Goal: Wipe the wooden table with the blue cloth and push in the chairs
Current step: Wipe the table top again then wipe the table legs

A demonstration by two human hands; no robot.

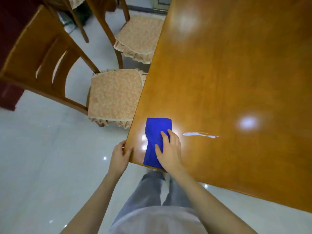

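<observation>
Wooden counter (228,81) fills the right side of the view, glossy, with lamp glare on its top and its near corner pointing toward the person. Pale tiled floor (42,157) lies to its left. Two wooden chairs stand along the counter's left edge: the near chair (42,53) has its slatted back turned away from the counter and its frilled patterned cushion (114,95) just reaching the edge, and the far chair (108,26) beyond it has its own cushion (140,36) partly under the top. Grey trousers (146,191) show below the corner. A blue cloth (155,132), folded into a long strip, lies flat on the counter close to that corner. The right hand (168,149) presses on the cloth's right half, its grip wide, fingers spread and straight. The left hand (120,154) holds the counter's corner, its grip closed round the edge with the thumb on top. A thin white streak (199,134) sits on the wood just right of the cloth
</observation>
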